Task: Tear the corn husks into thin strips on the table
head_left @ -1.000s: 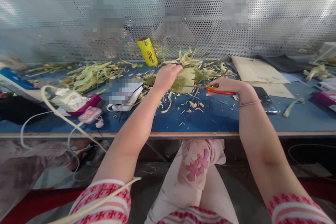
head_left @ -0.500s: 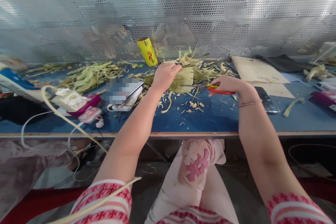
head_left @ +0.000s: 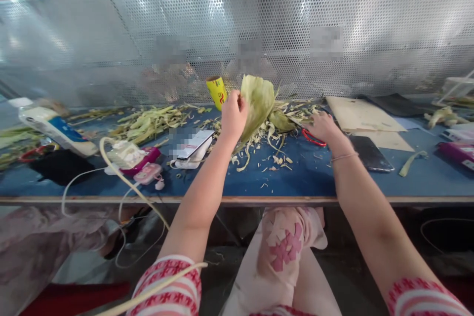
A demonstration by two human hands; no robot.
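Observation:
My left hand (head_left: pixel 235 114) is closed on the edge of a broad pale green husk leaf (head_left: pixel 259 101), which stands up off the table. To the right, my right hand (head_left: pixel 323 124) is closed on red-handled scissors (head_left: pixel 314 138); one red loop shows below the fingers and the blades point left. A smaller curled green leaf (head_left: pixel 281 121) lies by the blade tips. Small cut scraps (head_left: pixel 279 160) are scattered on the blue tabletop between my hands.
A yellow tube (head_left: pixel 217 92) stands behind my left hand. Leftward are a phone (head_left: pixel 195 143), husk strips (head_left: pixel 151 123), a cable and a bottle (head_left: pixel 61 128). Cardboard (head_left: pixel 365 114) and a dark tablet (head_left: pixel 372 153) lie at right, before a perforated metal screen (head_left: pixel 281 15).
The leaf in my left hand has been raised and tipped upright, away from the scissors. The scissors in my right hand now sit lower in view. The whole view has tilted up.

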